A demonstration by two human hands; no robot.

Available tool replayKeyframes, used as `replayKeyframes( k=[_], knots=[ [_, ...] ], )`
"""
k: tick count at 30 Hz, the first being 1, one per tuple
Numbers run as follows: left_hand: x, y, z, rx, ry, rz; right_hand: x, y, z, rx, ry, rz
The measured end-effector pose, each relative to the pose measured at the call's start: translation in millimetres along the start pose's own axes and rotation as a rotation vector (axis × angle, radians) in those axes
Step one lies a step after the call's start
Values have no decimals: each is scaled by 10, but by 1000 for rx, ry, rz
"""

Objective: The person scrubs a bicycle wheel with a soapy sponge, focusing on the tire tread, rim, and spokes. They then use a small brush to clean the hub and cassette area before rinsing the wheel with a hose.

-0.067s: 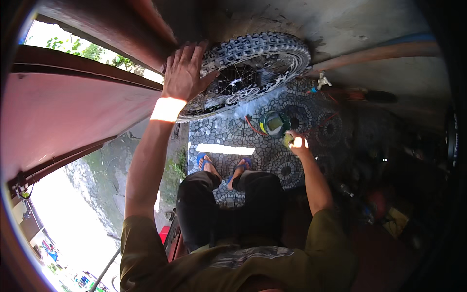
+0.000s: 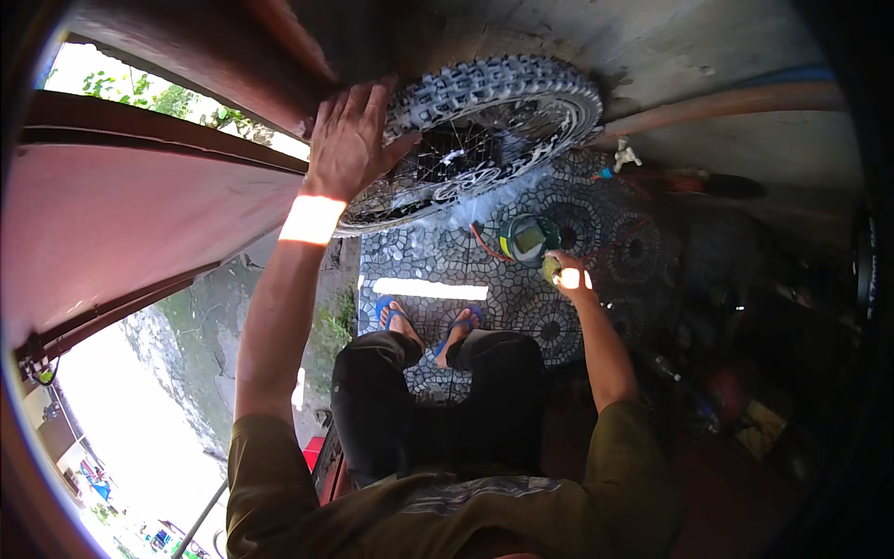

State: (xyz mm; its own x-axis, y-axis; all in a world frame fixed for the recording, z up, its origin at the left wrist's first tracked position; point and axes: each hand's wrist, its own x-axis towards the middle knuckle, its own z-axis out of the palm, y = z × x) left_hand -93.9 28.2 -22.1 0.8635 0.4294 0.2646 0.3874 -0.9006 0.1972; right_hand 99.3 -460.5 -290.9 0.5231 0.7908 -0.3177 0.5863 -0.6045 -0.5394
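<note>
Patterned stone tiles (image 2: 521, 307) fill the middle of the frame beneath two blue flip-flops (image 2: 385, 306), and just right of centre the right hand (image 2: 571, 277) has its fingers curled round a yellow-green sponge (image 2: 551, 271), close beside a dark green bucket (image 2: 506, 246). Farther off, at upper centre, stands a tilted wheel (image 2: 503, 91) streaked with white suds, the left hand (image 2: 349, 140) resting on its left part with fingers extended and thumb spread. Behind the wheel, a grey wall (image 2: 680, 56) spans the upper right, with a white tap (image 2: 627, 152) low against it.
</note>
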Motion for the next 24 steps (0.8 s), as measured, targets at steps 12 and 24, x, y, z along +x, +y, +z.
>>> replayKeyframes(
  k=[12, 24],
  knots=[
    [-107, 166, 367, -5, 319, -19, 1607, 1391, 1962, -303, -435, 68],
    [-74, 170, 233, -24, 186, -248, 1860, 1801, 2408, 369, -240, 506]
  ],
)
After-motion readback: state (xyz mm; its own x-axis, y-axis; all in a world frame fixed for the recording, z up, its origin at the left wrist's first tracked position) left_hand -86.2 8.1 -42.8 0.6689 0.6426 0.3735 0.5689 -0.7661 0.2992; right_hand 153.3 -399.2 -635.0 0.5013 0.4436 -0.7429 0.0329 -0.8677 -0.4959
